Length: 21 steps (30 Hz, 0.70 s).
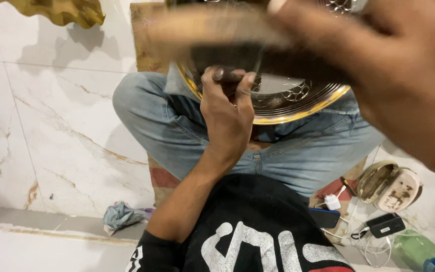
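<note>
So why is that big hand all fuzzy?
Head view: the right hand and the wooden tool it holds are close to the camera and smeared by motion; the left hand and the metal plate below are sharp.

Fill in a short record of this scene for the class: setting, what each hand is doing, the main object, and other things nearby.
Setting: person seated cross-legged in jeans on a marble floor
Left hand: grips a dark tool against the plate
Right hand: raised close to the camera, blurred; a blurred tan shape lies beside it, grip unclear
Plate: round, patterned metal, gold rim, on the lap
Nearby: crumpled cloth, white charger, phone, black box, cables, sandals
</note>
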Tool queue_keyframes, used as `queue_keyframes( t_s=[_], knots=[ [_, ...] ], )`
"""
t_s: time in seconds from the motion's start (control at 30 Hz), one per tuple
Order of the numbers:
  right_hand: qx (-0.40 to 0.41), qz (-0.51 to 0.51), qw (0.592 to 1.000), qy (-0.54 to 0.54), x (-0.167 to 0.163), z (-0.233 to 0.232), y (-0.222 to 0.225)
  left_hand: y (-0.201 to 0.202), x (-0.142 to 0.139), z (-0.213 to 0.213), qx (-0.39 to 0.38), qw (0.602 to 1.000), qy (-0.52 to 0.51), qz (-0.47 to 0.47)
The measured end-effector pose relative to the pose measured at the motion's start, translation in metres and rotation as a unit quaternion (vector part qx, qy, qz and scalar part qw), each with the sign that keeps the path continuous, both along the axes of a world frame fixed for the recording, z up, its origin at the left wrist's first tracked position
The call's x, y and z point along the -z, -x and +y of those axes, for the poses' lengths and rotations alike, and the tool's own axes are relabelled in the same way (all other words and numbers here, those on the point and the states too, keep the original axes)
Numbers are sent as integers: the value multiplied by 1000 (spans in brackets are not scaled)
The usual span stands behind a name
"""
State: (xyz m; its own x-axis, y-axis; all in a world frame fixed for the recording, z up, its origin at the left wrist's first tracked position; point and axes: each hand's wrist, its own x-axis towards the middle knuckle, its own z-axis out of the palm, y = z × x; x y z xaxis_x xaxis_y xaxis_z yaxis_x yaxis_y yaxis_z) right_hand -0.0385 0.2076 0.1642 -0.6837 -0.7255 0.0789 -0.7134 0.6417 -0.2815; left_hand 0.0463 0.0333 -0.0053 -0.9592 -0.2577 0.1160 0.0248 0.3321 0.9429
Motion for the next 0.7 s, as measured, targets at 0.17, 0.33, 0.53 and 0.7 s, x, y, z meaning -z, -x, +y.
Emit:
queue_keyframes(
  t_s=[0.17, 0.33, 0.53, 0.7],
  knots=[
    [50, 100, 987, -111, 5, 4, -3, 7, -3, 11, 6, 999, -6, -43],
    [150, -69, 972, -170, 0, -5, -2, 6, 0, 15, -1, 1000, -16, -21],
    [54, -9, 998, -28, -13, -2, 8, 7, 6, 20, -8, 1000, 12, 9],
    [-3, 140, 976, -168, -12, 8, 2, 12, 2, 21, 25, 999, 33, 12]
  ],
)
